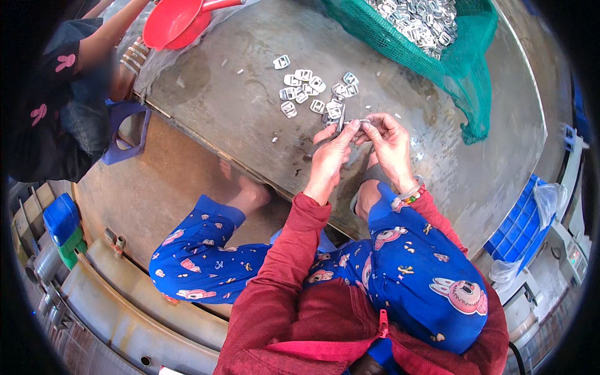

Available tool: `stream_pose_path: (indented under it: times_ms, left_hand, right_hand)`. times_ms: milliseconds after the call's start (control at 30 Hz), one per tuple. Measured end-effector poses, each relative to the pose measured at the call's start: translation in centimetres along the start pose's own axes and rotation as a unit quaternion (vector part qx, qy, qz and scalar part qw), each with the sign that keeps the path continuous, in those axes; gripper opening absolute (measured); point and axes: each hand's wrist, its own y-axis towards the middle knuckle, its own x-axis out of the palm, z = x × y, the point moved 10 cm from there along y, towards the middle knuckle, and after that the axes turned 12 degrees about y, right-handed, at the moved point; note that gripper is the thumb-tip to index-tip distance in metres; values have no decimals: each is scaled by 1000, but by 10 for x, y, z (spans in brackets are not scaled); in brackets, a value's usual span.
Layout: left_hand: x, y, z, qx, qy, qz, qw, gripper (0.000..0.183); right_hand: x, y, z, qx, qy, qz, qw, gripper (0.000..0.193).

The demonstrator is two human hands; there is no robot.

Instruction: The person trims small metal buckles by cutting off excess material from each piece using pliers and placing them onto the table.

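Observation:
Over the near part of the table, my left hand (329,164) is closed round a narrow metal tool (341,117) with a dark handle; its exact kind is unclear. The left thumb also presses at a small silvery metal piece (364,122), pinched by the fingers of my right hand (389,145). Fingers cover most of that piece. Just beyond my hands lie several loose flat metal pieces (304,75), rounded rectangles with a slot, like buckles. A few of them (334,111) sit right by the tool's tip.
A green mesh net (431,72) at the far right holds a heap of similar metal pieces (415,28). At the far left are a red scoop (178,24) and another person's arm (112,37). The table's edge (215,150) runs by my knees. A blue crate (515,219) stands at right.

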Motion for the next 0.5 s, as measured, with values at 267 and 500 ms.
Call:
stream_pose_path:
  times_ms: [267, 500]
  left_hand:
    - [33, 1, -10, 48, -33, -36, 998, 19]
    - [50, -9, -44, 11, -110, -7, 994, 26]
  right_hand:
    - [-38, -18, 14, -17, 60, 105, 993, 4]
    - [-35, -13, -1, -60, 95, 120, 986, 2]
